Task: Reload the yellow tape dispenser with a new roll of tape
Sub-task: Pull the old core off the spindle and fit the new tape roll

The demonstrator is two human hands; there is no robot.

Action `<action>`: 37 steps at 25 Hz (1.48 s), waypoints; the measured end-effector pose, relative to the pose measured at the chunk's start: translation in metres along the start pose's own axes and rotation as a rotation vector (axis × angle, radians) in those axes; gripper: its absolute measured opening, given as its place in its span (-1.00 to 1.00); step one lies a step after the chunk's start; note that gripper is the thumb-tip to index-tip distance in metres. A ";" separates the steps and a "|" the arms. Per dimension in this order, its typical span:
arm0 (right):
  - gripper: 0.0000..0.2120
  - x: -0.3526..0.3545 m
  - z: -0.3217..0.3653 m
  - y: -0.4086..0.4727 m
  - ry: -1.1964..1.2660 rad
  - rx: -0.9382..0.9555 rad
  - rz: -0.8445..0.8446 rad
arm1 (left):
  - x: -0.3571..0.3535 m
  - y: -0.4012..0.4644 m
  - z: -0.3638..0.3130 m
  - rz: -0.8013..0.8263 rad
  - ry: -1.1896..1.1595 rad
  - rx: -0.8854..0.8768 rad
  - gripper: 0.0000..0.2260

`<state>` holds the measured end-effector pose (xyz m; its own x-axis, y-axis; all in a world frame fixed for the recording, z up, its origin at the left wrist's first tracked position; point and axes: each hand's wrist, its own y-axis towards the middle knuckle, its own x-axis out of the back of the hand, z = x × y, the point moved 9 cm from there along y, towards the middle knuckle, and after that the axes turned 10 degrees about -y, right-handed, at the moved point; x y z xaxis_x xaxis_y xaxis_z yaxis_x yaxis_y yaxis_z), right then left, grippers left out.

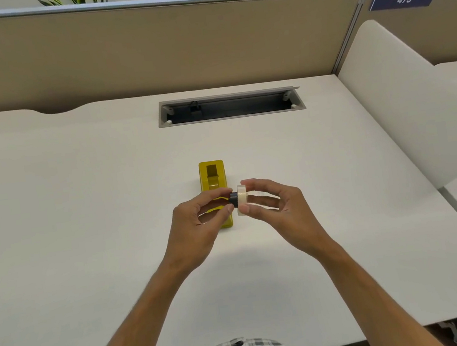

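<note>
Glossy yellow tape dispenser [213,180]: blocky, on your matte white desk [78,192], partly behind your hands. Your right hand [272,204] pinches the clear tape roll [242,200] by its rim; your left hand [198,220] pinches the dark cylindrical core [234,198] against it.

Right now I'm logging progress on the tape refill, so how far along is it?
Early to midway. Done: the yellow dispenser sits on the desk with what shows of its cradle empty. In hand: the left hand presses the dark hub into the clear tape roll held by the right hand. Left: seating the loaded hub in the dispenser and drawing tape to the cutter.
</note>
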<state>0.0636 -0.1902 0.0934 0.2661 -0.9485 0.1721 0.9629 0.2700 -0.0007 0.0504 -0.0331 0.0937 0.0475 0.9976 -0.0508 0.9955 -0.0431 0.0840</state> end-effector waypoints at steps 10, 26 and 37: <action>-0.59 -0.003 0.011 -0.001 -0.195 0.045 -0.116 | 0.000 -0.003 -0.006 -0.004 0.011 -0.097 -0.76; -0.80 -0.002 0.045 -0.011 -0.830 0.069 -0.630 | -0.005 0.008 -0.011 -0.050 0.229 -0.253 -0.51; -0.81 -0.010 0.006 0.025 -0.802 -0.103 -0.538 | -0.001 0.030 0.010 -0.030 0.453 -0.354 -0.56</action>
<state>0.0846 -0.1735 0.0974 -0.2845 -0.5355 0.7952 0.9561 -0.2190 0.1946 0.0806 -0.0362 0.0863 -0.0974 0.9251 0.3670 0.9044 -0.0716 0.4206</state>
